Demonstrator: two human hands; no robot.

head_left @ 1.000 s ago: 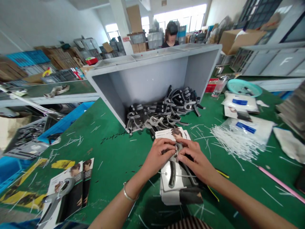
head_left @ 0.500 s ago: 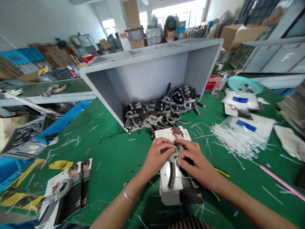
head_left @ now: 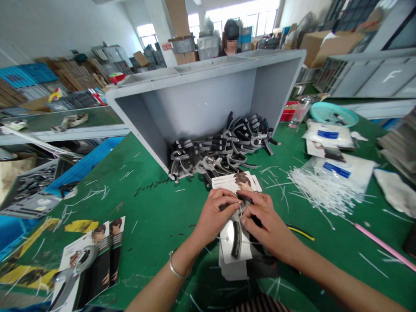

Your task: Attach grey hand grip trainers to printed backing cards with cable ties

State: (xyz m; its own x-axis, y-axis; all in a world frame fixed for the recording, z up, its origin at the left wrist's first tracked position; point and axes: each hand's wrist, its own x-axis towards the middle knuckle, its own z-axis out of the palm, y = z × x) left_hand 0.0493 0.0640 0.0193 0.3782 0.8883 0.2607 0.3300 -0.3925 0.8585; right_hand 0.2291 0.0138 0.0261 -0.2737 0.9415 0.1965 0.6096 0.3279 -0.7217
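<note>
Green cloth covers the surface (head_left: pixel 152 216) in front of the person, and both hands meet near its front edge. The left hand (head_left: pixel 217 213) and the right hand (head_left: pixel 264 220) lie side by side, with fingers bent and closed narrow on the upper end of a grey and black grip tool (head_left: pixel 236 237). The fingertips of both hands almost touch each other there. The tool lies flat on a white card (head_left: pixel 227 242), the top one of a small stack, and its curved handle points toward the person. A printed card (head_left: pixel 235 181) shows just behind the hands. A thin metal bracelet (head_left: pixel 175 268) is on the left wrist. Farther back, a large grey bin (head_left: pixel 201 97) lies on its side with the open face toward the person, and a pile of the same tools (head_left: pixel 221 151) spills out of it onto the surface. To the right, a heap of thin white ties (head_left: pixel 320 187) lies near some white bags (head_left: pixel 338 171), with a teal bowl (head_left: pixel 333 116) behind them. At the left front lies another packed card (head_left: pixel 86 264) with a tool on it. Another person (head_left: pixel 230 40) is behind the bin.
</note>
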